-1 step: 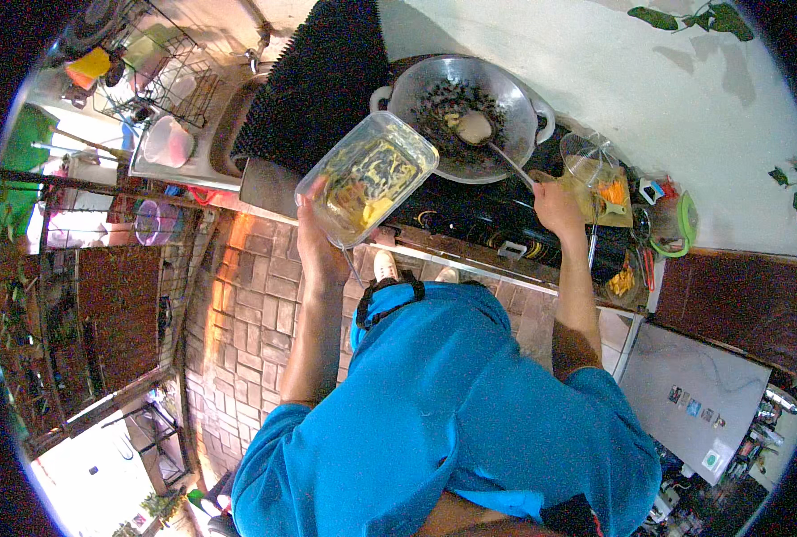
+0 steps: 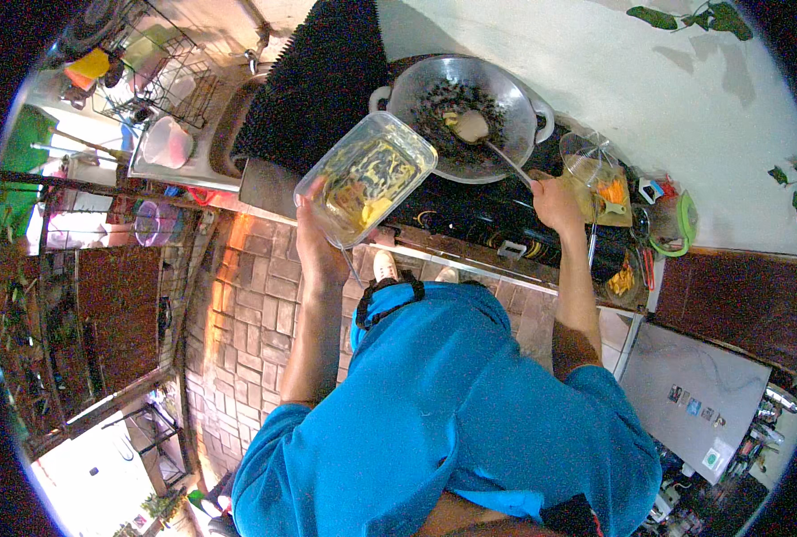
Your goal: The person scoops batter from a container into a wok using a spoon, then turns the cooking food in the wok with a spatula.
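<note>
My left hand [image 2: 318, 243] holds a clear rectangular plastic container [image 2: 367, 177] smeared with yellow food. It is tilted, just left of the wok and above the stove's front edge. My right hand [image 2: 555, 202] grips the long handle of a metal ladle [image 2: 472, 126], and the ladle's bowl rests in the dark food inside the round metal wok [image 2: 528, 94]. The wok sits on a black stove [image 2: 470, 219]. My blue shirt fills the lower middle of the view.
A black ridged mat [image 2: 318, 80] lies left of the wok, beside a sink [image 2: 228, 121] and a dish rack [image 2: 139, 63]. A glass bowl [image 2: 586, 152] and a board with orange pieces [image 2: 611, 192] sit right of the stove. Brick floor [image 2: 246, 295] lies below.
</note>
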The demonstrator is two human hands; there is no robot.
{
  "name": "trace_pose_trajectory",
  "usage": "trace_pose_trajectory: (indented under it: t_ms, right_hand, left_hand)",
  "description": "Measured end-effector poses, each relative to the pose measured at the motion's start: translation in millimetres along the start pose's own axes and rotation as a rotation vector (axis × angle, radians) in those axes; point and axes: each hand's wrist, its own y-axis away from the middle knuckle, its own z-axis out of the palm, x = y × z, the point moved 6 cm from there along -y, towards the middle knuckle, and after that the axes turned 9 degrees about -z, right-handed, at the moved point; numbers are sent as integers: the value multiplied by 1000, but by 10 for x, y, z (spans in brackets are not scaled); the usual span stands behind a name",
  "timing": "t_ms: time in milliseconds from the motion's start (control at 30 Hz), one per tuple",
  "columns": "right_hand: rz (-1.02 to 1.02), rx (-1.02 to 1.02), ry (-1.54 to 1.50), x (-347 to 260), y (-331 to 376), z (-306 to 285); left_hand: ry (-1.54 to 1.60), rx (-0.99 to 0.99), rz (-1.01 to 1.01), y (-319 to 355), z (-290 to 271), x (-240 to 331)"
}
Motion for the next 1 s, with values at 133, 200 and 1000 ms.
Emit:
trace_pose_trajectory:
  t_ms: [133, 200, 1000]
  right_hand:
    - [-82, -120, -168, -53, -145, 84]
    - [-72, -126, -202, -77, -176, 105]
    - [-179, 186, -101, -690, 311, -422]
  left_hand:
    - [-22, 7, 12, 31, 3, 20]
    - [-33, 38, 29, 52, 9, 44]
    - [-22, 65, 20, 121, -121, 30]
